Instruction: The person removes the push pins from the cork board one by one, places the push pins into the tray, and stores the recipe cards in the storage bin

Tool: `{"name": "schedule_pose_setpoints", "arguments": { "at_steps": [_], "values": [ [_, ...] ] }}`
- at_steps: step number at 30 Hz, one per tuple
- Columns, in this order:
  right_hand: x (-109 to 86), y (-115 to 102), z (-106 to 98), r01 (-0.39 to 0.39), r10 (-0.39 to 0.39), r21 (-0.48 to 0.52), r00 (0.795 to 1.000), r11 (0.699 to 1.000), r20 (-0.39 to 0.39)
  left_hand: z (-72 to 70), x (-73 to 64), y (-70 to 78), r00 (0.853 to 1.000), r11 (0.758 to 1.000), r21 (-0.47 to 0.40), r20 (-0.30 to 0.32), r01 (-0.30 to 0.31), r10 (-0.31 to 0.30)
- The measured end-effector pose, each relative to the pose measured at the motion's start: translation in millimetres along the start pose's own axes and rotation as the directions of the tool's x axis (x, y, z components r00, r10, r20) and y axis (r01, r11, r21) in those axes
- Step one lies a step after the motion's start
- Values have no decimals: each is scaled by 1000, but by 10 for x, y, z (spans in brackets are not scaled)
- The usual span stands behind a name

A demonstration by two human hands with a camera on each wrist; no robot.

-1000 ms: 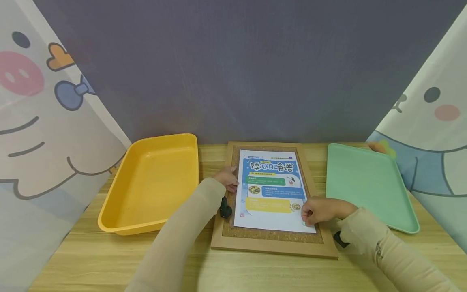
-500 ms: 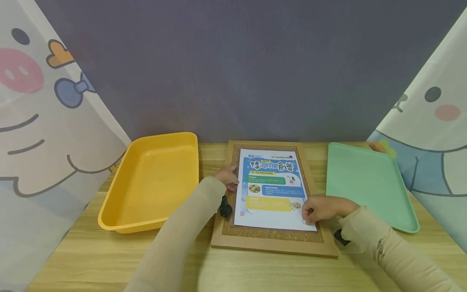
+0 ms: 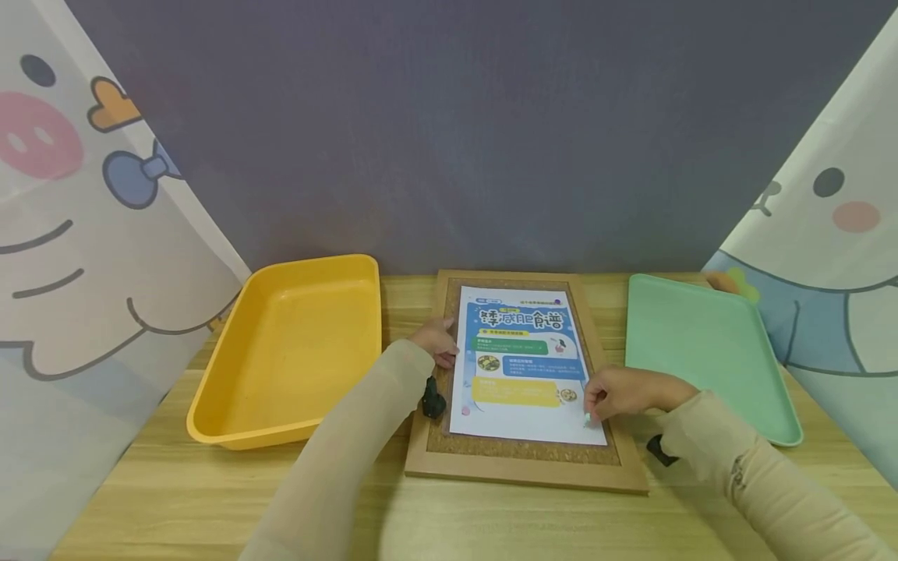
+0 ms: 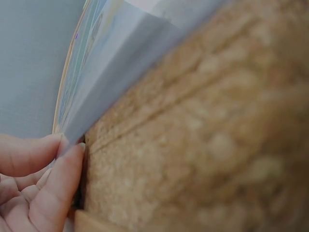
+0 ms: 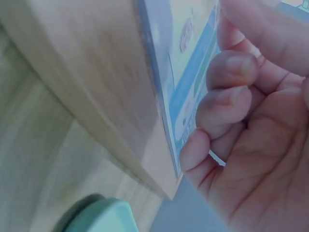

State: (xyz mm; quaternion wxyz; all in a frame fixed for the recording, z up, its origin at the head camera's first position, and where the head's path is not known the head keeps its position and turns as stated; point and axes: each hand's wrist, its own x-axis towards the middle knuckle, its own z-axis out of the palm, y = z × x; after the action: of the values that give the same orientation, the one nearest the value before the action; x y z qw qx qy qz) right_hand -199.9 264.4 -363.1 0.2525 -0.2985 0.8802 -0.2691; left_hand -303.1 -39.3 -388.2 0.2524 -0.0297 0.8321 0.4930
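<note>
Wood-grain table [image 3: 533, 530] under everything. On it, a framed cork board [image 3: 522, 474] lies flat, mid-table. Looks rigid and fairly weighty; should keep its place under light finger work. Yellow tray [image 3: 295, 351] to its left, green tray [image 3: 694, 351] to its right, both likely light plastic.

Printed sheet [image 3: 519, 425] lies on the cork, inside the wooden frame. Left wrist view: its edge stands off the cork near the fingers and bows smoothly. Judged thin and very light, springy, easily creased or torn at a pin hole; the face may be a little slick. Best hold: the margin, thumb above and finger beneath, near a corner, no hard squeeze.

Left hand [image 3: 435, 341] at the sheet's left edge, thumb and forefinger pinching the paper. Right hand [image 3: 627, 391] over the lower right corner, fingers curled, tips grasping a small pale green pin [image 3: 587, 419], as it seems; the contact itself is out of frame in the right wrist view. Whether the point is in the cork, cannot tell.

Pin probably hard, near weightless, sharp below: take it by the head, draw straight, no sideways levering against the paper.
</note>
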Motion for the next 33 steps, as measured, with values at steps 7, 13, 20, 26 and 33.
{"name": "schedule_pose_setpoints", "arguments": {
  "at_steps": [7, 13, 20, 26, 33],
  "values": [
    [-15, 81, -76, -19, 20, 30, 999, 999, -44, -2, 28, -12, 1000, 1000, -7, 10, 2, -2],
    [-19, 132, -107, -16, 18, 35, 997, 999, -68, -5, 35, -19, 1000, 1000, 3, 13, 0, 0],
    [-32, 156, -135, 0, 5, 59, 997, 998, -82, -7, 46, -20, 1000, 1000, 5, 19, 2, -2],
    [-23, 208, -148, -21, 28, 67, 995, 998, -93, -6, 50, -25, 1000, 1000, 18, 17, -7, 6],
    [-21, 289, -153, -28, 36, 82, 994, 996, -107, 2, 40, -22, 1000, 1000, 16, 20, -9, 9]
  ]
}}
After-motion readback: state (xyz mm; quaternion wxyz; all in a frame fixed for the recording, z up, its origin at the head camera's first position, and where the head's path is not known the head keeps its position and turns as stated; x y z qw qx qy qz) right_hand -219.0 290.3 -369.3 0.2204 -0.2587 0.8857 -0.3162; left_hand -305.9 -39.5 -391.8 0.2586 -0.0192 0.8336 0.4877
